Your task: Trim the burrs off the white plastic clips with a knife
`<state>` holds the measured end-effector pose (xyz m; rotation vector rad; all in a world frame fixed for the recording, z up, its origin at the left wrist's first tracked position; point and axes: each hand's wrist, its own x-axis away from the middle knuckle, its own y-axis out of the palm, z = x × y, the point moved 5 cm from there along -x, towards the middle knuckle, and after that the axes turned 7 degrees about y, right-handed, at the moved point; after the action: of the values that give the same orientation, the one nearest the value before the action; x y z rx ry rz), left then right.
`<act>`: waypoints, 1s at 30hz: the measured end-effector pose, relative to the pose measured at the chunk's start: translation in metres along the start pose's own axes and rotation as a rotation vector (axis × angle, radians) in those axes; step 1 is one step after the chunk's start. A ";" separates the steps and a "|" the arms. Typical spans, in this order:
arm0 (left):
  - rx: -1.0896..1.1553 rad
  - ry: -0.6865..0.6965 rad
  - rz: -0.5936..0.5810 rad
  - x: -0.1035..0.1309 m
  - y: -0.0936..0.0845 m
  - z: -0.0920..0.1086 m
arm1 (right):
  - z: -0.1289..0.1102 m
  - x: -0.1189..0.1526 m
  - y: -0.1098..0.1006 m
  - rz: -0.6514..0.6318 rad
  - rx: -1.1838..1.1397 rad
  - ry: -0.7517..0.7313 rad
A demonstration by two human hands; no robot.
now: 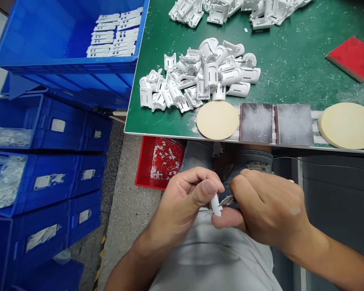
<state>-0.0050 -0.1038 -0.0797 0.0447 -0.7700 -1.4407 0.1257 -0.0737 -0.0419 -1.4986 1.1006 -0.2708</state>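
At three o'clock from the left hand point(185, 198), which pinches it, and nine o'clock from the right hand point(269, 206), is a small white plastic part point(216, 204); the right hand grips a thin grey blade point(227, 201) close against the part.

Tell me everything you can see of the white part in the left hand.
The white part is smooth and rounded, plastic by its look, with a notched lower end. The left hand pinches it at a tilt, off the table, hiding its upper end. The right hand holds a blade beside it, thumb near its lower end; contact is unclear.
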 end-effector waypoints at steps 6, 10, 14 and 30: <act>-0.047 -0.005 0.003 0.000 0.000 -0.001 | 0.002 0.000 -0.002 -0.007 0.020 -0.013; -0.060 0.015 0.009 0.000 0.001 0.000 | 0.002 0.002 -0.003 -0.001 0.013 -0.018; -0.058 0.023 0.018 0.001 0.001 0.000 | 0.002 0.004 -0.004 0.024 0.022 -0.022; -0.561 0.648 0.080 -0.002 0.005 0.042 | 0.019 0.022 0.004 -0.060 -0.771 0.244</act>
<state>-0.0214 -0.0838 -0.0456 0.0450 0.1673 -1.4037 0.1485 -0.0769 -0.0595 -2.2232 1.4476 -0.0640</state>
